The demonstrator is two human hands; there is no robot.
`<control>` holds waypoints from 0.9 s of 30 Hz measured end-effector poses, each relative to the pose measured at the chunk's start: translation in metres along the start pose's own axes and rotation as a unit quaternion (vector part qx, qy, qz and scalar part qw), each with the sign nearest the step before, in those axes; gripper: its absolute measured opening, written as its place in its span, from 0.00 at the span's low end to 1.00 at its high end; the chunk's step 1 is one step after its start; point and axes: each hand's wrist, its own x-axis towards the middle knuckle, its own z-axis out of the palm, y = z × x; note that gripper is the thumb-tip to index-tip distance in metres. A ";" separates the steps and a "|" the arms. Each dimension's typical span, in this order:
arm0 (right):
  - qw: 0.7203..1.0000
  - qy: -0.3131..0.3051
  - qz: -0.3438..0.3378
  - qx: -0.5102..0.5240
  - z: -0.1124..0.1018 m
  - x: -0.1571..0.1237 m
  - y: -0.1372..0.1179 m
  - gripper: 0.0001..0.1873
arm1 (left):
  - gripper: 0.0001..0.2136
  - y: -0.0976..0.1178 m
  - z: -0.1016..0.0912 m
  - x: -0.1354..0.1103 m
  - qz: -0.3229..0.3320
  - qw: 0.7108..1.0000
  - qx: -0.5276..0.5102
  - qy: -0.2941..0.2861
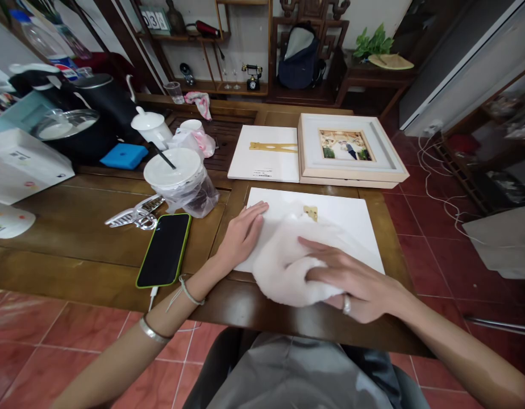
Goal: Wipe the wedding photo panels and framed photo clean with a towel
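A white flat panel (356, 224) with a small gold mark lies on the wooden table (87, 227) in front of me. My left hand (243, 233) rests flat on its left edge, fingers stretched out and open. My right hand (351, 278) presses a soft white cloth (288, 261) onto the panel's near side, fingers curled over the cloth; a ring shows on one finger. Beyond lie a second white panel (265, 153) with a gold strip and a white picture frame (351, 150) holding a photo.
A black phone in a green case (165, 249) lies left of my left hand, with a hair clip (134, 215) and a lidded drink cup in a plastic bag (181, 182) behind it. Pots, a teapot and boxes crowd the far left. Shelves and a backpack stand behind.
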 end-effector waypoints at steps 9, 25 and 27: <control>0.905 0.349 0.229 -0.084 -0.042 -0.005 0.014 0.13 | 0.17 -0.006 0.006 0.000 0.005 1.000 0.012 -0.011; 0.969 -0.032 0.109 -0.219 -0.037 0.112 0.062 0.22 | 0.15 -0.007 0.003 0.001 0.025 0.999 0.026 -0.011; 0.966 -0.028 0.140 -0.215 -0.046 0.096 0.066 0.20 | 0.16 -0.007 0.004 0.001 0.020 0.999 0.026 -0.014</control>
